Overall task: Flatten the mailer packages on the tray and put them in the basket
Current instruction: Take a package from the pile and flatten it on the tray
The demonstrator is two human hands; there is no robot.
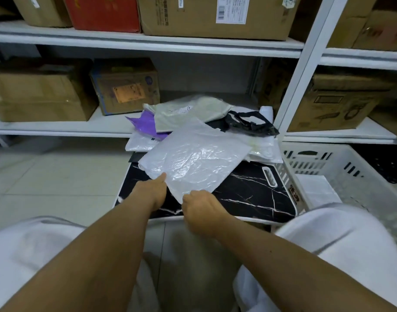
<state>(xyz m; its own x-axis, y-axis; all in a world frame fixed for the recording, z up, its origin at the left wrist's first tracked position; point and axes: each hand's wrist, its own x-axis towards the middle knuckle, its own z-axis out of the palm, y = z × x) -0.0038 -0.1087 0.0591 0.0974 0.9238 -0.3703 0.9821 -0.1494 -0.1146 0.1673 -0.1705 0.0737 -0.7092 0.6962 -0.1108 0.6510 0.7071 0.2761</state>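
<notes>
left hand [156, 192]: pinches the near-left edge of the white mailer [193, 158], thumb on top
right hand [202, 209]: curled onto the mailer's near corner, gripping it
white mailer: crinkly, half over the black marble tray [256, 194], far edge resting on the pile [193, 118] of other mailers
basket [350, 163]: just right of the tray, one flat sheet already inside
snag risk: pulling could drag the grey and purple mailers along, since it overlaps them
slip risk: that plastic looks slick, so a corner-only grip could let go
flattening risk: trapped air may puff it back up, probably
</notes>
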